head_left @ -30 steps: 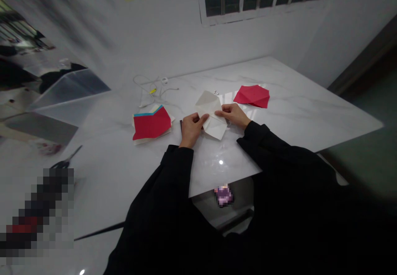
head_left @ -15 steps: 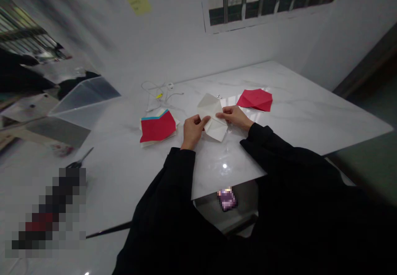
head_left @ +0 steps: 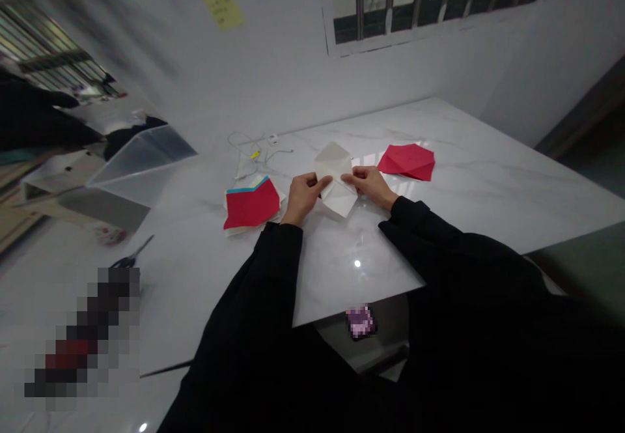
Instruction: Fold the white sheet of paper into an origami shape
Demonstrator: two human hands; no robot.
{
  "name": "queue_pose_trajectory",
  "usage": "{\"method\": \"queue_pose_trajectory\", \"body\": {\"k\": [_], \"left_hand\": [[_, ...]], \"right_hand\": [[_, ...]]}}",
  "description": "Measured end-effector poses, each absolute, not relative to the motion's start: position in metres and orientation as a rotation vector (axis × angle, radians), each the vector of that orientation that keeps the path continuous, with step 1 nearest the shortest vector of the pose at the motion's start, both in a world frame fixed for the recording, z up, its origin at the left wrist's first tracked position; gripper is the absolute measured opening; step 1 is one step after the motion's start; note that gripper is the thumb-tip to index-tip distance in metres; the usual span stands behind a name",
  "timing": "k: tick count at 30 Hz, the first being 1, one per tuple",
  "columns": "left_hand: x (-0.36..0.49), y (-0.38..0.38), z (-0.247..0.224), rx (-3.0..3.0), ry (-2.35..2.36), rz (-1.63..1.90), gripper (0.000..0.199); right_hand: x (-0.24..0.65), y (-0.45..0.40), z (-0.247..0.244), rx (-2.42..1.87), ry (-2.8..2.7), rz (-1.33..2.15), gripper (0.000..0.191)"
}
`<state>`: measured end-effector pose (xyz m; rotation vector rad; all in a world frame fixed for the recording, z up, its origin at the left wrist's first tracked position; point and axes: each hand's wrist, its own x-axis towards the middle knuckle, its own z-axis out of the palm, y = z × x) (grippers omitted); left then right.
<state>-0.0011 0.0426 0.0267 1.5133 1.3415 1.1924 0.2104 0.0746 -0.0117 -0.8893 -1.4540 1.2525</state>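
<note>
Dim; glare spots on tabletop [head_left: 332,277]; edges blurred.

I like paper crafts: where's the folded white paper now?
In the head view, the folded white paper is near mid-picture, held between the left hand and right hand, right of the red-topped paper stack.

The left arm [head_left: 247,296] slants up from seven o'clock in a black sleeve, the right arm [head_left: 452,254] from four o'clock in another, and both sleeves end at bare wrists. The left hand [head_left: 303,195] aims toward one o'clock, its thumb [head_left: 325,183] laid over curled fingers in a pinch and tipped toward two. The right hand [head_left: 370,183] aims toward ten, likewise pinching, its thumb [head_left: 348,179] directed between nine and ten. The thumb tips face each other, near but apart.
</note>
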Motion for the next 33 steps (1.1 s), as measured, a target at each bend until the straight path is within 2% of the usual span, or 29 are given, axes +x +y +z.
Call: {"method": "queue_pose_trajectory", "body": {"k": [7, 18, 23, 33], "left_hand": [[-0.001, 0.037, 0.029, 1.517, 1.310, 1.209, 0.057], [-0.003, 0.026, 0.030, 1.461, 1.323, 1.200, 0.061], [-0.004, 0.026, 0.028, 1.412, 1.289, 1.222, 0.063], [-0.003, 0.026, 0.028, 1.430, 1.316, 1.204, 0.060]], "right_hand": [[0.209, 0.068, 0.001, -0.895, -1.438, 1.401, 0.054], [0.217, 0.072, -0.001, -0.881, -1.613, 1.433, 0.048], [0.221, 0.070, 0.002, -0.872, -1.618, 1.443, 0.053], [0.219, 0.067, 0.000, -0.909, -1.636, 1.377, 0.050]]}}
